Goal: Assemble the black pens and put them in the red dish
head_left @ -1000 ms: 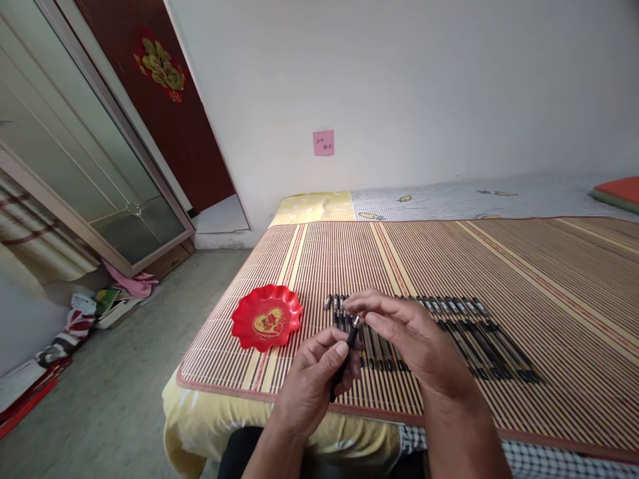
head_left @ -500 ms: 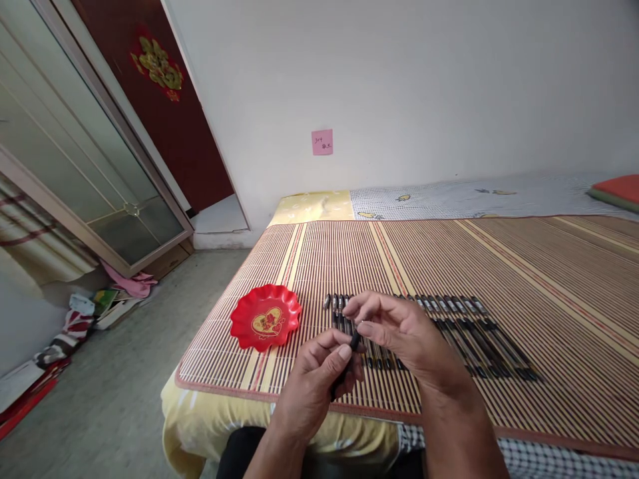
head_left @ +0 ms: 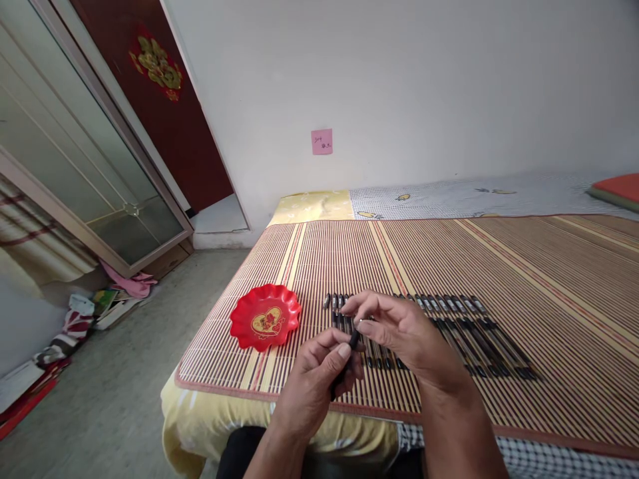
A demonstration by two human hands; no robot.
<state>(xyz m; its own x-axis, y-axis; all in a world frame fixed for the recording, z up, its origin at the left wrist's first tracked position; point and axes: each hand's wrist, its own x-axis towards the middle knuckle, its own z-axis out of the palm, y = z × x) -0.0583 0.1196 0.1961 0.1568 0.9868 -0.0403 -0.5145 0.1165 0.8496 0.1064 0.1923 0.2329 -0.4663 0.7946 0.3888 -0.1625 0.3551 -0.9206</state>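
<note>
My left hand (head_left: 314, 382) is closed around a black pen (head_left: 345, 364), held tilted above the near edge of the striped bamboo mat (head_left: 449, 259). My right hand (head_left: 399, 336) pinches the pen's upper end with thumb and fingers; what sits at that tip is too small to make out. Behind my hands a long row of black pens (head_left: 474, 332) lies side by side on the mat, running to the right. A red scalloped plate (head_left: 265, 318) with a gold heart rests on the mat to the left of my hands.
The mat covers a bed with a yellow sheet (head_left: 312, 205) and a grey patterned sheet (head_left: 474, 196) at the far side. A red cushion (head_left: 616, 187) lies at the far right. Clutter (head_left: 84, 316) sits on the floor at the left by a glass door (head_left: 90, 173).
My right hand's fingers have come down over the pen's silver upper end, hiding it. Both hands stay in nearly the same place.
</note>
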